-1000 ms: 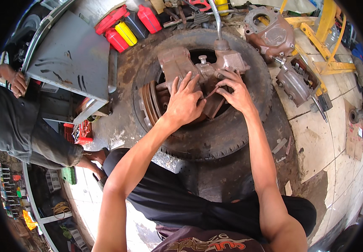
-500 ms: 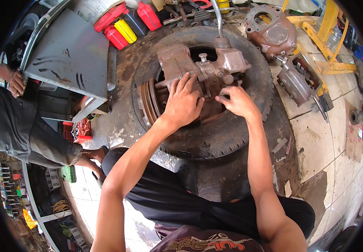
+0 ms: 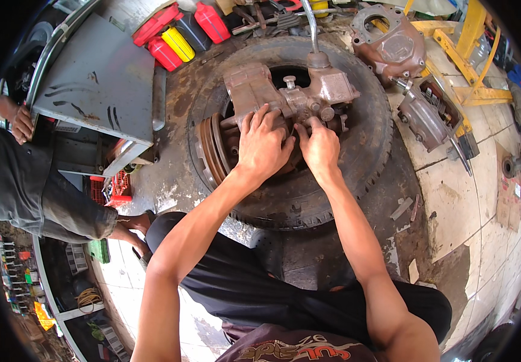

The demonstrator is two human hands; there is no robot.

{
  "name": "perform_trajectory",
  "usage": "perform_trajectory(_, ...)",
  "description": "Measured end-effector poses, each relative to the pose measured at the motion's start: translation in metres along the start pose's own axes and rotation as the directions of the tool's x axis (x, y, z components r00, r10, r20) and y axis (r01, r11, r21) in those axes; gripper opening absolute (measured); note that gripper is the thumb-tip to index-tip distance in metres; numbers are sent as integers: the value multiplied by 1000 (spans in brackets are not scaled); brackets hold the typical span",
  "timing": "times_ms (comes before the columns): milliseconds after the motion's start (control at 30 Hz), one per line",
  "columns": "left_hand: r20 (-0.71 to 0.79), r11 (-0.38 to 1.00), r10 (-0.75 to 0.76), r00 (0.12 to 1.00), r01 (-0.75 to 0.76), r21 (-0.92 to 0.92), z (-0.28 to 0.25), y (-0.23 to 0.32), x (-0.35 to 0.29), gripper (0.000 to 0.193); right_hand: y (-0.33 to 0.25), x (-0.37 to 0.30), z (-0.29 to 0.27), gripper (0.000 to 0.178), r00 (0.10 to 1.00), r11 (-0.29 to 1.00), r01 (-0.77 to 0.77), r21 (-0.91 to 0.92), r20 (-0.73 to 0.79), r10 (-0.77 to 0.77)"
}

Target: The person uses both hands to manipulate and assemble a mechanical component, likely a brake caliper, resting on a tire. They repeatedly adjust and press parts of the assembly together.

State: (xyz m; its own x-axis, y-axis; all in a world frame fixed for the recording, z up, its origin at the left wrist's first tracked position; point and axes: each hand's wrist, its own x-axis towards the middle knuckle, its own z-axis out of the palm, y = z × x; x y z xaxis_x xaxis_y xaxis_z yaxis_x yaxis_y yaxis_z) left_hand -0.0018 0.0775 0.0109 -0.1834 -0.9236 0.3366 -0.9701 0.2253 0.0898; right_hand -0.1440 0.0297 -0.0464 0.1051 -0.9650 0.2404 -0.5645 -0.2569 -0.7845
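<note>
A brown, grimy gearbox housing lies across a black tyre in front of me. A metal lever rises from its far right part, and a rusty drum forms its left end. My left hand rests on the housing with its fingers stretched out, holding nothing that I can see. Right beside it, my right hand is closed at the front of the housing, thumb and fingers pressed together. Whatever may be in those fingers is hidden.
A grey metal cabinet stands on the left, with another person's hand by its edge. Red and yellow bottles are behind the tyre. A bell housing, another gear casing and a yellow frame are at the right.
My right hand has shifted left along the housing, closer to my left hand, and turned so its back faces up. My left hand has stayed nearly in place.
</note>
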Motion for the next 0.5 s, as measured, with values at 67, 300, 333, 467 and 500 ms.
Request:
perform_trajectory(67,-16,1000,-4,1000,4,-9,1,0,-1,27,6,1,9,19,996,996,66,66,-68,-61)
perform_trajectory(300,-21,1000,-20,1000,20,4,2,-3,1,29,16,4,19,14,985,988,130,85,-128,-119)
perform_trajectory(333,-19,1000,-25,1000,25,9,3,-4,1,29,15,4,17,14,987,989,121,80,-120,-111)
perform_trajectory(467,2,998,-58,998,58,21,2,-7,3,31,11,11,16,14,986,989,114,95,-136,-100)
perform_trajectory(500,24,998,-63,998,62,23,1,-6,3,32,12,12,17,14,983,989,120,82,-152,-107)
